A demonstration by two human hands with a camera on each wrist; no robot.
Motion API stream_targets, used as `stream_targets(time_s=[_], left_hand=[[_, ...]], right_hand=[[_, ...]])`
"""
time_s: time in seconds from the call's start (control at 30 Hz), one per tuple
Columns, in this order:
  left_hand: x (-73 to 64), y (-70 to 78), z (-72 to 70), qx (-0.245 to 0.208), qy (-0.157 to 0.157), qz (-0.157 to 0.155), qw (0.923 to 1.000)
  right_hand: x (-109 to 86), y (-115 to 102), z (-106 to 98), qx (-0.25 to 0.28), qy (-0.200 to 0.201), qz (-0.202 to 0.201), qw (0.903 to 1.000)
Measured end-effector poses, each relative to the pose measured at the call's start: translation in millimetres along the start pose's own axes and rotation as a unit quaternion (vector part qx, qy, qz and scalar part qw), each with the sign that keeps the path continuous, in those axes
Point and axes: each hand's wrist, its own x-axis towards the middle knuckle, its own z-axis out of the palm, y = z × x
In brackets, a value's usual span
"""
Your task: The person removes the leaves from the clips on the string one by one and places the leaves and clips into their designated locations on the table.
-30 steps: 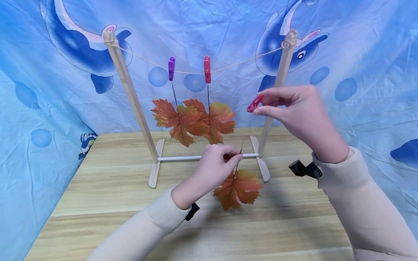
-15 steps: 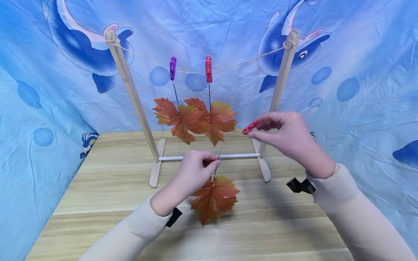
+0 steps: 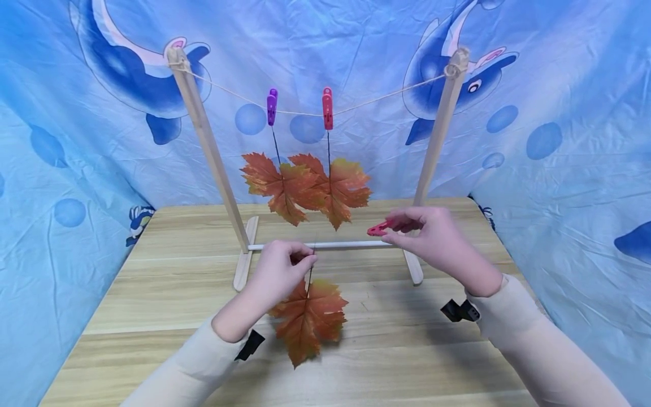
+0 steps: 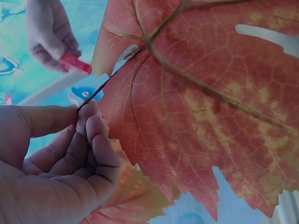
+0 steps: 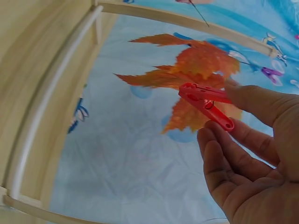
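My left hand [image 3: 285,267] pinches the thin dark stem of an orange maple leaf [image 3: 308,316], which hangs below the fingers over the table. The left wrist view shows this leaf [image 4: 196,93] up close, its stem between thumb and fingertips. My right hand [image 3: 432,237] holds a red clothespin [image 3: 378,228] by its handles, to the right of the left hand and apart from the leaf. In the right wrist view the clothespin [image 5: 205,102] sits between thumb and fingers. Two more maple leaves hang from a string [image 3: 391,103], one by a purple clothespin [image 3: 272,107], one by a red clothespin [image 3: 328,108].
A wooden frame stands on the table [image 3: 168,316], with a left post [image 3: 205,141], a right post [image 3: 441,124] and a white crossbar [image 3: 346,245] low between them. Behind hangs a blue cloth [image 3: 356,45] printed with dolphins.
My left hand has moved left and slightly down with the leaf. My right hand has come down and a little left, still holding the red clothespin.
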Motion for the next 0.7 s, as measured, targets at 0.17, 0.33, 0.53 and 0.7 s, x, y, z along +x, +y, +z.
stream_targets(time_s=[0.17, 0.33, 0.53, 0.7], left_hand=[[-1.2, -12.0, -4.4, 0.011, 0.002, -0.018, 0.9998], [0.1, -25.2, -7.3, 0.029, 0.004, -0.025, 0.9993], [1.5, -35.6, -10.4, 0.054, -0.013, -0.044, 0.9975], [1.8, -42.8, -11.7, 0.059, -0.030, -0.059, 0.9960]], right_hand=[[-3.4, 11.8, 13.0, -0.013, -0.020, 0.024, 0.9994], [-5.0, 26.9, 28.3, -0.003, -0.039, 0.037, 0.9986], [-6.8, 44.4, 44.8, 0.007, -0.040, 0.043, 0.9982], [-9.0, 59.4, 56.0, 0.017, -0.046, 0.031, 0.9983]])
